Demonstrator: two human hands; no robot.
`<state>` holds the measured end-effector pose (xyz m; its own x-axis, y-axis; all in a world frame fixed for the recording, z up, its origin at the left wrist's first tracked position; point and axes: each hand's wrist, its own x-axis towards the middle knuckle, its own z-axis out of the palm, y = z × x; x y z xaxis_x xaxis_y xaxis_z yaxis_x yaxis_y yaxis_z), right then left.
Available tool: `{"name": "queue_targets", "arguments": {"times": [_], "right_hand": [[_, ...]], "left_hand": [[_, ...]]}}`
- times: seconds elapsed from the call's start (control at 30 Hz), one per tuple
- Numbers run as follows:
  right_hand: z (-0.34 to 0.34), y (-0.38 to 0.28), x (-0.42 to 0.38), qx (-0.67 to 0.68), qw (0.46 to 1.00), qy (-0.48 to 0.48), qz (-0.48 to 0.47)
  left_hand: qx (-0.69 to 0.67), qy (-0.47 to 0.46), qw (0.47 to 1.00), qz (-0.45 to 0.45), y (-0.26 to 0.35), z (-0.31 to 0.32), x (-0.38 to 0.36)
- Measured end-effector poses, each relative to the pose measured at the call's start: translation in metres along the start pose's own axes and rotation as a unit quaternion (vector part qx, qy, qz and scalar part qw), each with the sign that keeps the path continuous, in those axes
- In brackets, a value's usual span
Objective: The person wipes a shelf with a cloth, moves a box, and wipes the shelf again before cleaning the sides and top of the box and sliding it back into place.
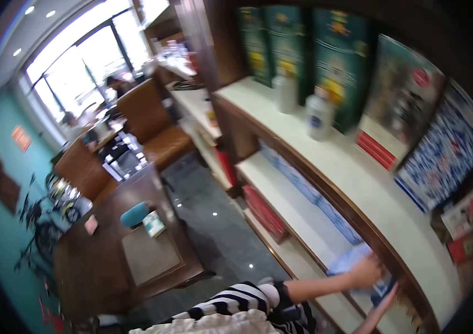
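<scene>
My left hand reaches into a lower shelf bay with its fingers curled around a light blue and white item, possibly a cloth or packet. Just below it is my right hand, partly cut off by the shelf edge and beside a darker blue part of an item; its fingers are blurred, and its grip cannot be made out. A row of blue-patterned boxes runs along the back of this bay.
The upper shelf holds green boxes, white bottles and a blue-patterned packet. A brown table with a tissue pack stands left. Brown chairs and seated people are further back.
</scene>
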<state>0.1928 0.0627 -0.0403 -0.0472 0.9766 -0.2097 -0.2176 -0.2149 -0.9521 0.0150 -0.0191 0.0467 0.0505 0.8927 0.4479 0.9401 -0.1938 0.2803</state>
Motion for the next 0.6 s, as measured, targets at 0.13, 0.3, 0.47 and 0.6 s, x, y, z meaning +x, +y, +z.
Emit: {"name": "queue_targets", "arguments": {"times": [0.13, 0.3, 0.47, 0.6], "right_hand": [[0.058, -0.033, -0.057, 0.026, 0.996, 0.077, -0.039], [0.062, -0.011, -0.075, -0.029, 0.999, 0.020, -0.014], [0.057, 0.018, -0.083, -0.068, 0.997, -0.028, 0.032], [0.051, 0.039, -0.084, -0.085, 0.993, -0.054, 0.061]], "left_hand": [[-0.021, 0.022, 1.000, -0.009, 0.003, -0.004, -0.008], [-0.092, -0.030, 0.995, -0.038, 0.002, -0.007, -0.005], [-0.095, -0.064, 0.992, -0.053, 0.005, -0.008, 0.000], [-0.093, -0.047, 0.993, -0.053, 0.005, -0.009, -0.003]]}}
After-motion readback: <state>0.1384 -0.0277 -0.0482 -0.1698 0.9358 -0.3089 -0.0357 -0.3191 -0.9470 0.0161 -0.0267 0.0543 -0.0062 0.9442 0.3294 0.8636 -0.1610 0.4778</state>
